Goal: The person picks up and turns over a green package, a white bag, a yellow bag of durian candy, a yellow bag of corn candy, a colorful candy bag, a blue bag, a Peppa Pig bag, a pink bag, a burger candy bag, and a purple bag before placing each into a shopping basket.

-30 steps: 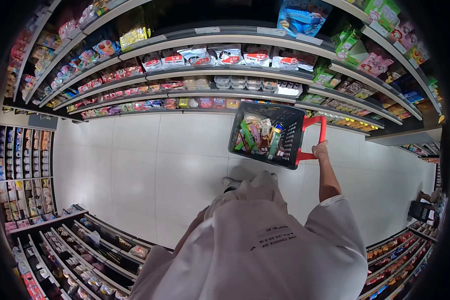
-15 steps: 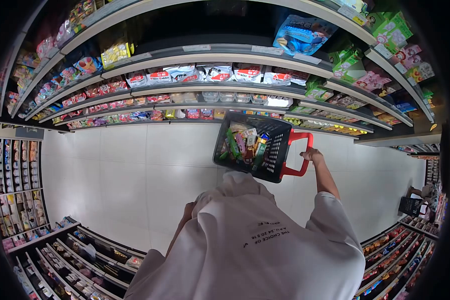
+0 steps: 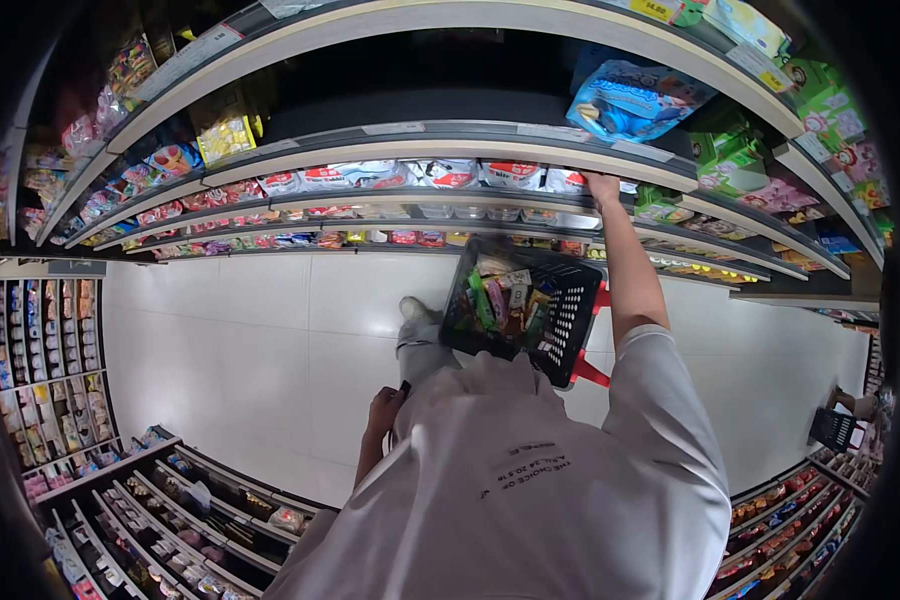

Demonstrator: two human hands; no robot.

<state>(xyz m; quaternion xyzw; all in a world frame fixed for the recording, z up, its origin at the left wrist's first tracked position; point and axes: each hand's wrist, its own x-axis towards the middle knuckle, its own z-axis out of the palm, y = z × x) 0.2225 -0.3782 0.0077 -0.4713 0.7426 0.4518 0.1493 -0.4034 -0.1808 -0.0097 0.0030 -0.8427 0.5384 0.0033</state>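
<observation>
My right hand (image 3: 602,188) reaches into a shelf row of red-and-white candy bags (image 3: 567,181), at the row's right part. Its fingertips are hidden by the bags and the shelf above, so its grip does not show. Below that arm is a black shopping basket (image 3: 568,318) with a red handle (image 3: 591,373), holding several colourful snack packets (image 3: 500,298). At my left side, my left hand (image 3: 386,408) is closed around a small dark thing (image 3: 405,389) that I cannot make out.
Stocked shelves (image 3: 390,200) curve across the front. A blue snack pouch (image 3: 635,100) stands on a higher shelf. More shelving (image 3: 170,520) lies behind me. At the far right, a person (image 3: 865,408) is beside another dark basket (image 3: 832,430). White tiled floor (image 3: 240,350) runs between.
My right hand has let go of the basket's red handle and moved up and forward to the bag shelf. The handle has dropped toward the basket. My left hand and a shoe have come into view.
</observation>
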